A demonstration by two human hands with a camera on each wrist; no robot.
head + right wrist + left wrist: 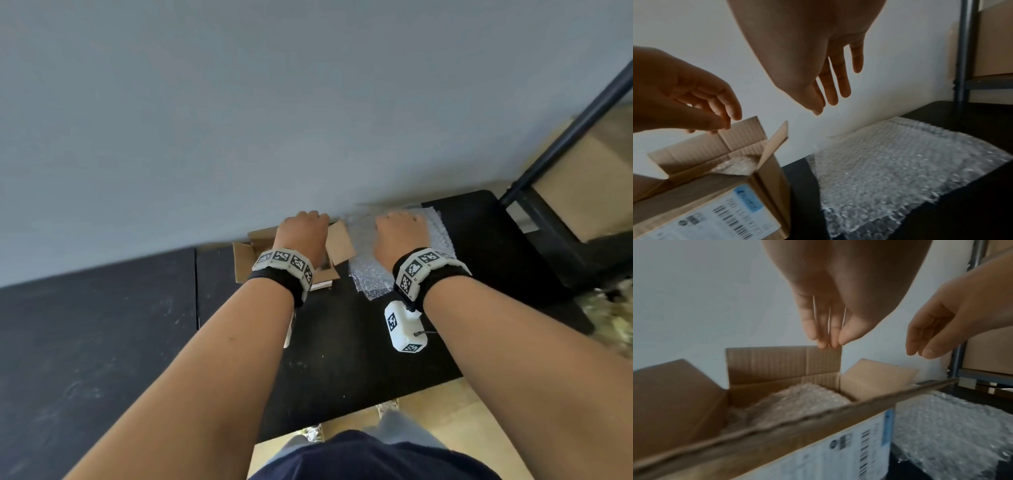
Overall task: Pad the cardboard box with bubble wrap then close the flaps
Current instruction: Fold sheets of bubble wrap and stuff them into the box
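Observation:
An open cardboard box (244, 260) stands on the black table against the wall, with all of its flaps up. Crumpled bubble wrap (797, 402) lies inside it. My left hand (831, 344) hovers over the box with straight fingers, their tips at the top edge of the far flap (781, 361), and holds nothing. A flat loose sheet of bubble wrap (890, 162) lies on the table to the right of the box. Over that sheet my right hand (830, 100) hangs empty with its fingers extended, clear of the sheet.
The box and the sheet sit at the back of the black table (342, 342), tight against a grey wall (239, 120). A dark metal shelf post (565, 137) with cardboard boxes behind it stands at the right. A white shipping label (715, 224) covers the box's near side.

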